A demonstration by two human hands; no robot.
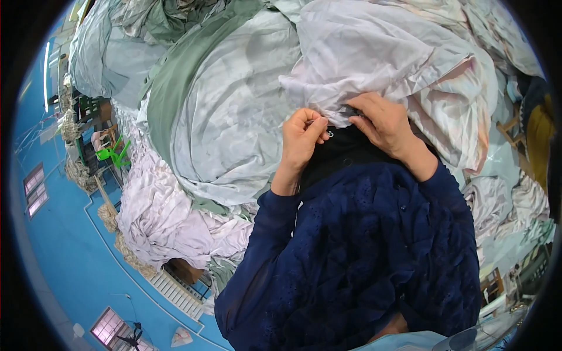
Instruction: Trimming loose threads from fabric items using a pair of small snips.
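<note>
A large pale lilac-white fabric (363, 52) lies bunched in front of me, its near edge gathered between my hands. My left hand (300, 139) is closed in a pinch beside that edge; what sits between thumb and forefinger is too small to make out. On the other side, my right hand (383, 124) curls its thumb and fingers around the gathered edge, with a dark spot showing in the gap. Below the hands is black cloth (345, 149) on my lap, with a small shiny metal piece (331, 134) next to my left fingers.
A pale fabric with a green border (170, 111) spreads to the left. More crumpled white cloth (164, 205) is heaped beyond it. Grey-green fabric (117, 64) rises at the upper left. Further off are a green plastic chair (114, 153) and a blue wall (58, 234).
</note>
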